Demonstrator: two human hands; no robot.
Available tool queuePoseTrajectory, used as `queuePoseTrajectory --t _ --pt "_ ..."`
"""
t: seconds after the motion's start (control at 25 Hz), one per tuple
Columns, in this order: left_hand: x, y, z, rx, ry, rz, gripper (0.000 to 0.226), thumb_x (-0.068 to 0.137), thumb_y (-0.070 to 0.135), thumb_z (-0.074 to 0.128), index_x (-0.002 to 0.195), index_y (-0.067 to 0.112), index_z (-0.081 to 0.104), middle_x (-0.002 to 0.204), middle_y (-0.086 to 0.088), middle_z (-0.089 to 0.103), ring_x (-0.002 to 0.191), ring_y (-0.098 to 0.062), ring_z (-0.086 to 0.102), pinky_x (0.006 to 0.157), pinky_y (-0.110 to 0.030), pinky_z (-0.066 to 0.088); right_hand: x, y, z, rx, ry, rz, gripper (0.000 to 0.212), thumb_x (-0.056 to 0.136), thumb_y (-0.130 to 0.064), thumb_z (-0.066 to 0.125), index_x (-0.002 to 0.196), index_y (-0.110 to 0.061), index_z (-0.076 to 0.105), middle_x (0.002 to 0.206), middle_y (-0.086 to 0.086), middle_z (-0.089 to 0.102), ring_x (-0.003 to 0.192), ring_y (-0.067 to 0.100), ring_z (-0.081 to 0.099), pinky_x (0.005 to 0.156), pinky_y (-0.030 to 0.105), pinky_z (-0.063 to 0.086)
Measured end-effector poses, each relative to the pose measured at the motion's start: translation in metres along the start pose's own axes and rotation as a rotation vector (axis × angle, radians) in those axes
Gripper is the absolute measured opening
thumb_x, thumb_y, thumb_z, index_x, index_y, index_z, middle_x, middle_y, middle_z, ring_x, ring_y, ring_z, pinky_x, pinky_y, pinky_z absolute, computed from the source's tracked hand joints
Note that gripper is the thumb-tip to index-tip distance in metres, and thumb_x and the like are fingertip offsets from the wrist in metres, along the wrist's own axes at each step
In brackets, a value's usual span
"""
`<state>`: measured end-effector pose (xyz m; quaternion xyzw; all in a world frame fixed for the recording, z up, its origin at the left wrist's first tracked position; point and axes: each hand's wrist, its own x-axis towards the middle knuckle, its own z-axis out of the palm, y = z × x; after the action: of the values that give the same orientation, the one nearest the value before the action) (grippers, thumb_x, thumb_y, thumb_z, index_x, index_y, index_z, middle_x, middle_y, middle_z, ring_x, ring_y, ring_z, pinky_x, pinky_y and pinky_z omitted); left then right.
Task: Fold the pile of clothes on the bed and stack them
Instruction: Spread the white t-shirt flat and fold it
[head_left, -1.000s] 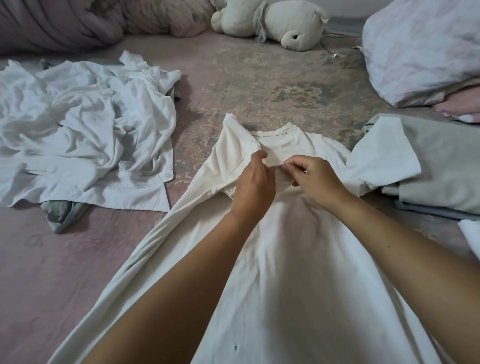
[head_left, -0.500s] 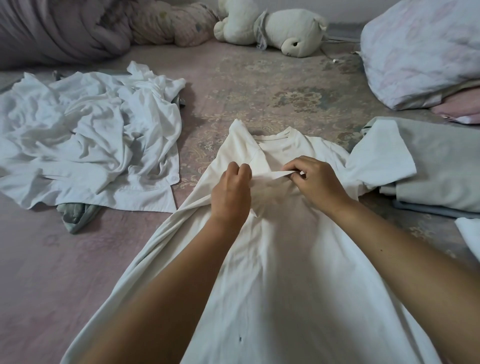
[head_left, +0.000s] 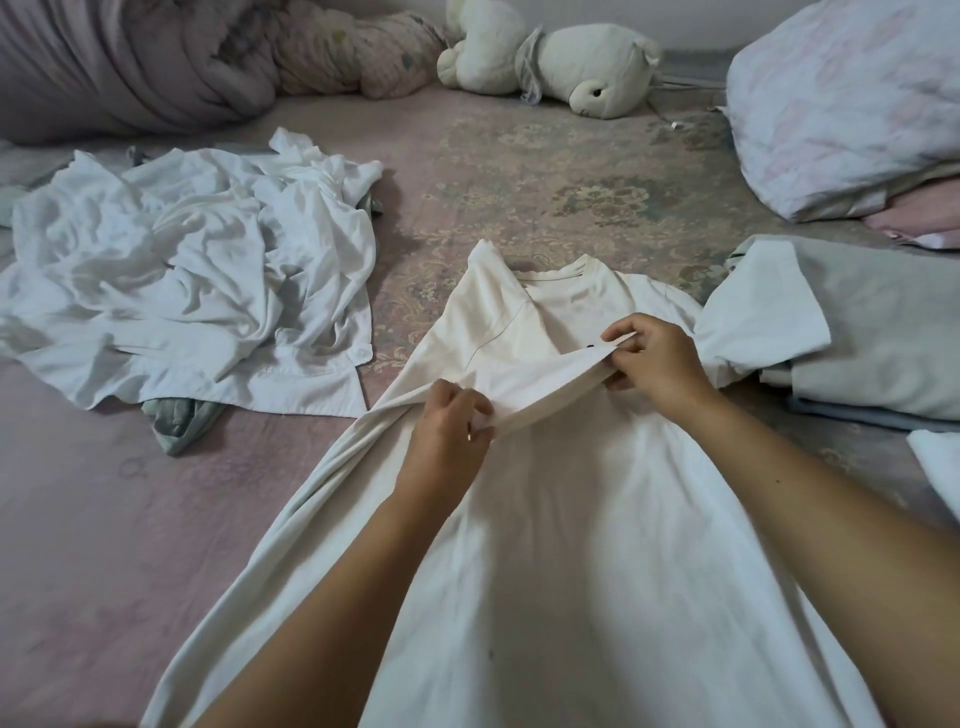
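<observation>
A cream T-shirt (head_left: 571, 545) lies spread on the bed in front of me, collar away from me. Its left sleeve is folded in over the chest. My left hand (head_left: 449, 441) pinches the near end of that sleeve's hem. My right hand (head_left: 652, 358) pinches the far end of the same hem, so the edge stretches taut between them. A crumpled pile of white clothes (head_left: 192, 301) lies to the left with a grey-green garment (head_left: 179, 421) under it. Folded pale grey clothes (head_left: 872, 332) are stacked on the right.
The pink patterned bedspread (head_left: 545, 171) covers the bed. A rolled duvet (head_left: 130, 62) lies at the back left, a white plush toy (head_left: 561, 62) at the back middle, a pillow (head_left: 841, 104) at the back right. A white cloth corner (head_left: 940, 467) shows at the right edge.
My hands have drawn apart along the sleeve hem: the left came toward me and left, the right stayed near the chest. The hem is now stretched between them.
</observation>
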<state>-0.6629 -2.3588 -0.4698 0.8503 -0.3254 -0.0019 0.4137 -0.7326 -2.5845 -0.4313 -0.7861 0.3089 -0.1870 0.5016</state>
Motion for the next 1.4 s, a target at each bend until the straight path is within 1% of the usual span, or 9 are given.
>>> queuePoseTrajectory --t 0.16,0.24,0.4,0.52,0.68,0.76,1.04,1.2,1.4 --pt "-0.008 -0.01 0.012 0.278 -0.093 0.362 0.01 0.08 -0.001 0.057 0.077 -0.002 0.066 0.083 -0.016 0.053 0.057 -0.03 0.056 0.046 -0.035 0.049 -0.003 0.007 -0.009 -0.283 -0.129 -0.046 0.032 0.082 0.013 0.048 0.076 -0.012 0.067 0.082 0.006 0.064 0.071 0.017 0.06 0.059 0.012 0.049" --pt "-0.005 -0.007 0.008 0.246 -0.17 0.399 0.024 0.086 0.017 0.049 0.084 0.002 0.069 0.082 -0.014 0.057 0.059 -0.03 0.059 0.046 -0.035 0.05 -0.003 0.009 -0.014 -0.531 -0.233 -0.107 0.035 0.082 0.009 0.043 0.084 -0.012 0.071 0.093 0.006 0.067 0.082 0.018 0.06 0.066 0.02 0.043" --pt "0.028 -0.012 -0.007 0.398 -0.108 0.482 0.054 0.085 0.043 0.051 0.12 0.003 0.062 0.108 -0.015 0.064 0.092 -0.033 0.065 0.074 -0.04 0.054 0.007 -0.001 0.002 -0.653 -0.235 -0.109 0.029 0.086 -0.003 0.042 0.085 -0.011 0.071 0.099 0.004 0.062 0.09 0.023 0.058 0.076 0.031 0.045" --pt "0.045 -0.017 -0.01 0.626 -0.502 0.282 0.089 0.082 0.057 0.059 0.15 0.013 0.021 0.156 -0.004 0.022 0.142 -0.023 0.025 0.112 -0.043 0.021 0.024 -0.007 0.027 -0.527 -0.147 -0.065 0.022 0.093 -0.017 0.048 0.105 -0.006 0.062 0.106 0.006 0.061 0.099 0.025 0.057 0.087 0.037 0.046" --pt "0.039 -0.029 -0.001 0.582 -0.636 0.255 0.111 0.066 0.071 0.065 0.152 0.029 0.009 0.16 0.007 0.006 0.147 -0.014 0.008 0.112 -0.053 0.012 0.055 -0.006 0.056 -0.401 -0.263 0.144 0.033 0.086 -0.037 0.065 0.076 -0.01 0.05 0.075 0.002 0.05 0.074 0.02 0.052 0.065 0.03 0.04" --pt "0.037 -0.037 -0.003 0.527 -0.493 0.367 0.117 0.058 0.077 0.062 0.151 0.019 0.021 0.157 -0.002 0.022 0.144 -0.02 0.022 0.109 -0.062 0.018 0.068 -0.008 0.062 -0.412 -0.308 0.193 0.035 0.08 -0.036 0.072 0.086 -0.005 0.057 0.085 0.005 0.059 0.083 0.022 0.058 0.075 0.031 0.047" --pt "0.037 -0.045 0.005 0.478 -0.264 0.695 0.056 0.1 0.045 0.018 0.121 0.021 0.064 0.122 -0.003 0.064 0.114 -0.024 0.058 0.082 -0.058 0.048 0.066 -0.007 0.061 -0.582 -0.207 0.023 0.026 0.095 -0.035 0.053 0.083 -0.012 0.049 0.086 0.003 0.054 0.092 0.027 0.053 0.07 0.029 0.035" --pt "0.037 -0.045 0.006 0.335 -0.272 0.802 0.039 0.092 0.034 0.046 0.113 0.008 0.068 0.117 -0.011 0.066 0.11 -0.03 0.063 0.09 -0.047 0.052 0.056 -0.021 0.036 -0.689 -0.416 0.24 0.046 0.084 -0.053 0.063 0.073 -0.012 0.046 0.07 0.001 0.048 0.074 0.022 0.049 0.059 0.028 0.035" --pt "0.027 -0.016 0.009 0.264 -0.031 0.811 0.023 0.092 0.018 0.053 0.085 0.003 0.069 0.083 -0.011 0.066 0.072 -0.03 0.063 0.056 -0.036 0.053 0.047 -0.012 0.004 -0.487 -0.317 0.168 0.033 0.083 -0.024 0.073 0.088 0.006 0.06 0.072 0.007 0.045 0.061 0.017 0.041 0.051 0.026 0.034"
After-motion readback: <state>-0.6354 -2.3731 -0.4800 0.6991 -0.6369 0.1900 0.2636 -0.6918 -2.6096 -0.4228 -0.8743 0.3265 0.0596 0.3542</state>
